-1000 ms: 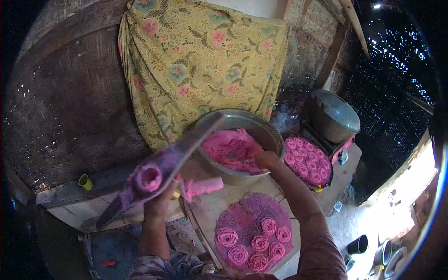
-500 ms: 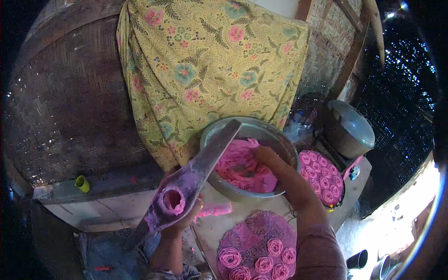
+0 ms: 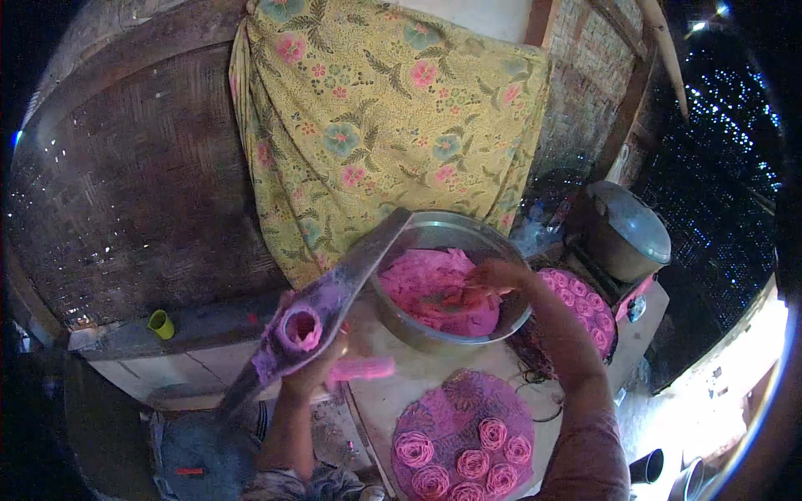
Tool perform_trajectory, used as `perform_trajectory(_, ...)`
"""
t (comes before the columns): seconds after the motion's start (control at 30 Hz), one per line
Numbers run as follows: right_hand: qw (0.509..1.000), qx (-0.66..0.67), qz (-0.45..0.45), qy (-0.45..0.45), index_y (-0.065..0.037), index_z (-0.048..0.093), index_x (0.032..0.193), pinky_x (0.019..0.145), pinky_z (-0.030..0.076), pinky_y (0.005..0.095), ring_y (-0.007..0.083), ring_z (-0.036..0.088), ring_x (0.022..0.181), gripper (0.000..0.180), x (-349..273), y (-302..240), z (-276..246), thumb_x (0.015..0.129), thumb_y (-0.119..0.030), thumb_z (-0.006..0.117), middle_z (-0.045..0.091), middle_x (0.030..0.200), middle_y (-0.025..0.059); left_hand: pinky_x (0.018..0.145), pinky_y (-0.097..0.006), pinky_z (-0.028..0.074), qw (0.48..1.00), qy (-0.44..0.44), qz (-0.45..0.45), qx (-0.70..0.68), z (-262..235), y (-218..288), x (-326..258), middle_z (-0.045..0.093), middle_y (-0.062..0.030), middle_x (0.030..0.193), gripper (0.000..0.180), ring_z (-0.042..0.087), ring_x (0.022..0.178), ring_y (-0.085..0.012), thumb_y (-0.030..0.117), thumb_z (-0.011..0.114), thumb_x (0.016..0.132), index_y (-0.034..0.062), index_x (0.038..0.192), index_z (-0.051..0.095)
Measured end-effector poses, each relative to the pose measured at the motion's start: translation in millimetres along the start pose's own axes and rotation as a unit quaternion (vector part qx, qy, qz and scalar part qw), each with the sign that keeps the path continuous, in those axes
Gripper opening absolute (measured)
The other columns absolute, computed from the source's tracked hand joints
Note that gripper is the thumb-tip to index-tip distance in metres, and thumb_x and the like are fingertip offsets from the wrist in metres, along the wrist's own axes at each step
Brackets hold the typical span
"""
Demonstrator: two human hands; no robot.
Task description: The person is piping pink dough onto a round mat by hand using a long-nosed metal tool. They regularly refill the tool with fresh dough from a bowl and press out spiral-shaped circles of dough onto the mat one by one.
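My left hand (image 3: 322, 361) is closed round a long wooden press board (image 3: 355, 275), tilted up to the right and smeared with pink. A round hole (image 3: 302, 327) in its middle has a ragged rim of pink dough. Beside the hand, a pink-coated cylinder (image 3: 364, 368) sticks out to the right; how it joins the board is hidden. My right hand (image 3: 499, 279) is inside a big metal basin (image 3: 430, 336), its fingers curled into soft pink dough (image 3: 430, 280). Below the basin lies a round pink-stained mat (image 3: 459, 401) bearing several rosettes of pink dough strands (image 3: 473, 463).
Right of the basin, another round tray (image 3: 616, 341) carries several pink rosettes, partly behind my right arm. A lidded metal pot (image 3: 626, 230) stands behind it. A yellow-green cup (image 3: 160, 325) sits on the left ledge. Patterned yellow cloth (image 3: 384, 125) hangs behind the basin.
The press board has shifted slightly left in my left hand. My right hand has lifted a little and moved right within the basin, its fingers now showing above the dough.
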State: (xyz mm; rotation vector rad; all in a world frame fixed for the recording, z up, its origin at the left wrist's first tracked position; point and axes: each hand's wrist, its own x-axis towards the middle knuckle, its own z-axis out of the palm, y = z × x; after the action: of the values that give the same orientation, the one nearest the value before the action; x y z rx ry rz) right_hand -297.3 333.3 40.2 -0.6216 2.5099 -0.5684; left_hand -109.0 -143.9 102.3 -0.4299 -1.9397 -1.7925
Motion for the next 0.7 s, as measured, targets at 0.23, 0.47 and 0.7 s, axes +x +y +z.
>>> perform_trajectory(0.23, 0.998, -0.052, 0.029, -0.017, -0.005, 0.062, 0.115, 0.057, 0.047, 0.0305, 0.0121, 0.055, 0.061, 0.035, -166, -272, -61, 0.091, -0.030, 0.059, 0.061, 0.068, 0.0037, 0.068, -0.036, 0.051, 0.920, -0.094, 0.232, 0.302, -23, -39, -6, 0.063, -0.0073, 0.084, 0.027, 0.061, 0.076, -0.0248, 0.022, 0.075, 0.070, 0.0097, 0.090, 0.061)
perform_trajectory(0.47, 0.996, -0.063, 0.060, 0.010, -0.007, 0.062, 0.116, 0.055, 0.046, 0.0277, 0.0090, 0.054, 0.059, 0.033, -237, -300, -45, 0.092, -0.030, 0.057, 0.060, 0.068, 0.0011, 0.066, -0.033, 0.049, 0.980, -0.082, 0.124, 0.131, 15, -4, -14, 0.065, -0.0063, 0.084, 0.022, 0.059, 0.072, -0.0176, 0.016, 0.072, 0.071, 0.0051, 0.088, 0.063)
perform_trajectory(0.7, 0.987, -0.063, 0.104, 0.104, -0.008, 0.062, 0.117, 0.055, 0.048, 0.0266, 0.0092, 0.054, 0.059, 0.035, -249, -285, -37, 0.091, -0.032, 0.059, 0.063, 0.073, 0.0014, 0.065, -0.036, 0.048, 0.984, -0.131, 0.055, 0.104, 28, -31, 22, 0.063, -0.0076, 0.078, 0.019, 0.060, 0.071, -0.0204, 0.018, 0.068, 0.074, 0.0058, 0.086, 0.062)
